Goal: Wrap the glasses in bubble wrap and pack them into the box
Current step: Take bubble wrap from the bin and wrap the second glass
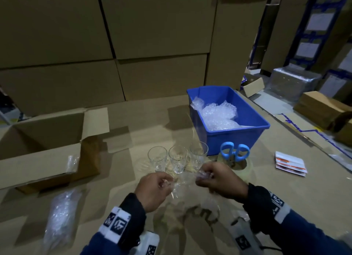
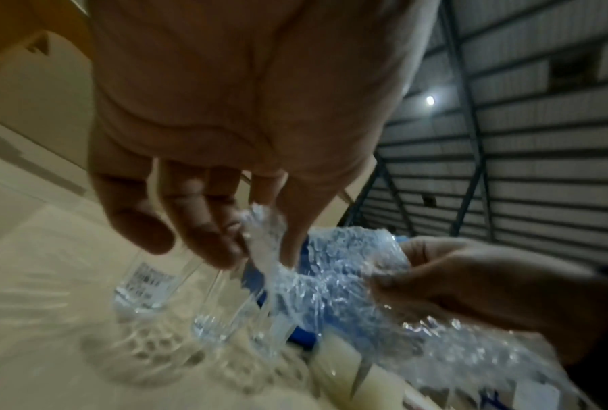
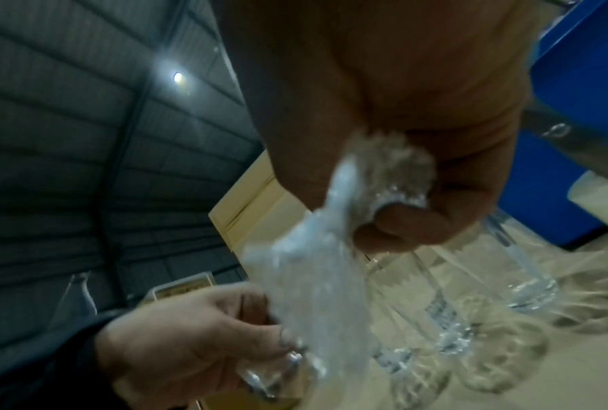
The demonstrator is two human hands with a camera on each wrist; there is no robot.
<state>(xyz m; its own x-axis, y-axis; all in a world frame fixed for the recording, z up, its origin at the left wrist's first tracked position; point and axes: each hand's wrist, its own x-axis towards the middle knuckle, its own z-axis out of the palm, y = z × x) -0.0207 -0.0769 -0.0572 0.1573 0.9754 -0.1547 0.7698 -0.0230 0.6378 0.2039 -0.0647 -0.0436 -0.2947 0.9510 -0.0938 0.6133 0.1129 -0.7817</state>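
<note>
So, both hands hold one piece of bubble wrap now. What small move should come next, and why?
Probably spread the bubble wrap flat on the table in front of the three glasses. The left hand and the right hand each pinch an end, the sheet is bunched between them, and the glasses stand bare and upright.

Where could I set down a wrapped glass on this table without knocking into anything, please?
Bare cardboard lies between the open box and the three glasses, and beyond them, left of the blue bin. It is crowded around the glasses, where the left hand and right hand hold bubble wrap, and by the scissors.
</note>
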